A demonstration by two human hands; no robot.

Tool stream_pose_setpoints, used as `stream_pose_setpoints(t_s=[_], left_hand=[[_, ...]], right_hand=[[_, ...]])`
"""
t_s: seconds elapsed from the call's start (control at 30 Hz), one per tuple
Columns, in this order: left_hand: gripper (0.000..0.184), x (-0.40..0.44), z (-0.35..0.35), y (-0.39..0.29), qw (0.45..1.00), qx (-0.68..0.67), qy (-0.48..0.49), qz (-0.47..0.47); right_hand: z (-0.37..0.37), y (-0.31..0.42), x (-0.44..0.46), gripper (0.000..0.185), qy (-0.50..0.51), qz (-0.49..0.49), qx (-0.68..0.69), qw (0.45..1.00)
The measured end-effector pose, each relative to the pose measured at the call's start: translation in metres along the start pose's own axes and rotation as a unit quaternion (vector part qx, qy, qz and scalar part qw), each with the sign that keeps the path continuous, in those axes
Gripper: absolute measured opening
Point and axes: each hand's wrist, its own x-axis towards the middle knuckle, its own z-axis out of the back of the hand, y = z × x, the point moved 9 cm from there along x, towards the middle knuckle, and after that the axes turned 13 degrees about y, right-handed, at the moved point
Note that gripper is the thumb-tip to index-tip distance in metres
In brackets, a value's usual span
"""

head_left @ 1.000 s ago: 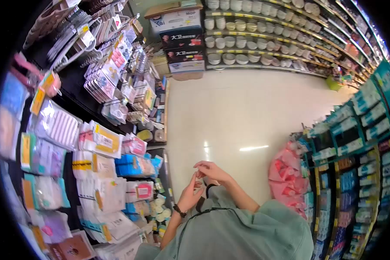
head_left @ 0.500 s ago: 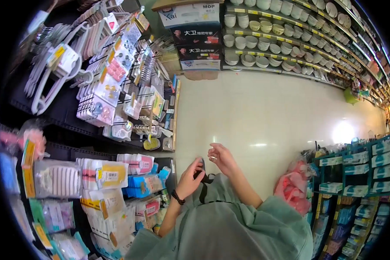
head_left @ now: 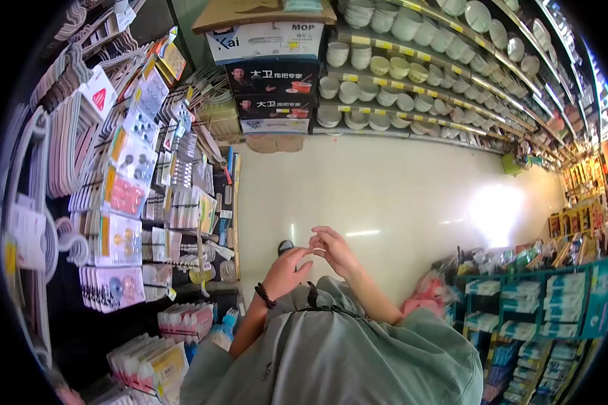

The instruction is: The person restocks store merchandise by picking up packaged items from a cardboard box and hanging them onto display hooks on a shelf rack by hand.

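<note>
My left hand (head_left: 287, 273) is held in front of my waist, its fingers stretched toward the other hand and its thumb apart. A dark beaded bracelet (head_left: 265, 295) circles that wrist. My right hand (head_left: 335, 252) is just beside it, with loosely bent fingers spread a little. The fingertips of the two hands meet or nearly meet; I cannot tell which. I see nothing held in either hand. Below them are my grey-green clothing (head_left: 324, 351) and the tip of a dark shoe (head_left: 286, 246) on the pale floor (head_left: 378, 196).
Hangers (head_left: 74, 145) and carded small goods (head_left: 123, 196) hang on the left rack. Ahead, mop boxes (head_left: 271, 77) are stacked beside shelves of bowls (head_left: 385, 94). At right are a pink plastic-wrapped bundle (head_left: 427, 297) and a teal rack (head_left: 540, 297) of packets.
My view has shifted forward along the aisle, so the mop boxes and bowls look nearer. My hands have drawn closer together, and a shoe tip shows ahead of them.
</note>
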Motion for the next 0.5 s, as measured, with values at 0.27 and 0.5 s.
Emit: stream_pose_setpoints(t_s=[0.27, 0.5], left_hand=[[0.03, 0.124, 0.127, 0.009, 0.998, -0.007, -0.07, -0.001], [0.04, 0.242, 0.135, 0.037, 0.999, -0.036, 0.0, 0.021]], right_hand=[[0.003, 0.106, 0.108, 0.022, 0.013, 0.056, 0.047, 0.997], [0.051, 0.179, 0.194, 0.021, 0.032, 0.068, 0.053, 0.996]])
